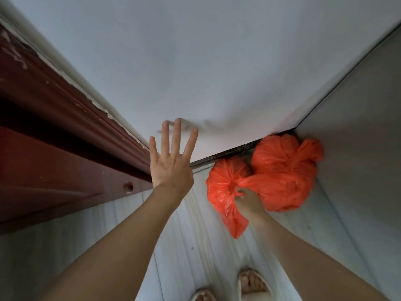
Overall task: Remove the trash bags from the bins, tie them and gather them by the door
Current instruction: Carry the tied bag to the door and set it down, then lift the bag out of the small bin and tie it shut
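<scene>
Orange trash bags lie in the floor corner where the white wall meets a grey panel. The nearest tied bag sits at the front left, and my right hand grips its knotted neck from below. A larger tied bag rests behind it against the corner, with another orange bag lower at the right. My left hand is stretched out with fingers spread, its fingertips against the white wall, holding nothing.
The dark red door frame runs along the left, beside my left arm. A grey panel closes off the right side. My feet in light slippers stand on the pale floor at the bottom.
</scene>
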Available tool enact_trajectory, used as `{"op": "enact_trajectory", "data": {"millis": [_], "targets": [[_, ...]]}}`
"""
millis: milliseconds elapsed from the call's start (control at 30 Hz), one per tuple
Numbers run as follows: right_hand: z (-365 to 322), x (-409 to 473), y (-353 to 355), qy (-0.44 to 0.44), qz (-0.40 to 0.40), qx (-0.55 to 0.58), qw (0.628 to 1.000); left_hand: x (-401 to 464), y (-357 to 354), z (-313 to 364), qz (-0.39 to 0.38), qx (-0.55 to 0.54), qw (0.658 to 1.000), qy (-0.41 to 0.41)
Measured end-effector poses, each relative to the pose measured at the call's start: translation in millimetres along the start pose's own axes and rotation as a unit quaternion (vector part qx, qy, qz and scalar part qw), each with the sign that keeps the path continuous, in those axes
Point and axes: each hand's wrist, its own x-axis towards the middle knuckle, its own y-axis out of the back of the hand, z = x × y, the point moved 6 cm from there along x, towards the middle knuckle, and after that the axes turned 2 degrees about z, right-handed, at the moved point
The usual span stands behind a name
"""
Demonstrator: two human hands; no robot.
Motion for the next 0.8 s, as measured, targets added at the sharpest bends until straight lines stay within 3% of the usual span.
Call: {"op": "enact_trajectory", "data": {"millis": [100,233,400,567,800], "targets": [[-13.4,-53.6,34.5,-0.004,-0.003,0.018,1.000,-26.9,39.4,6.0,-0.072,-0.029,0.997,-0.007],[-16.9,-156.0,88.9,0.014,-0.004,0.015,1.000,-87.3,99.2,36.4,-0.129,-0.074,0.985,-0.089],[32.5,-294.2,157.2,-0.045,0.038,0.100,0.993,-192.2,162.1,91.5,-0.166,-0.147,0.962,-0.159],[127.9,-439.4,201.3,-0.145,0.077,0.285,0.944,-317.0,206.9,160.7,-0.233,-0.234,0.925,-0.190],[335.4,-691.3,233.5,-0.249,0.223,0.429,0.839,-554.8,270.9,316.8,-0.304,-0.257,0.850,-0.344]]}}
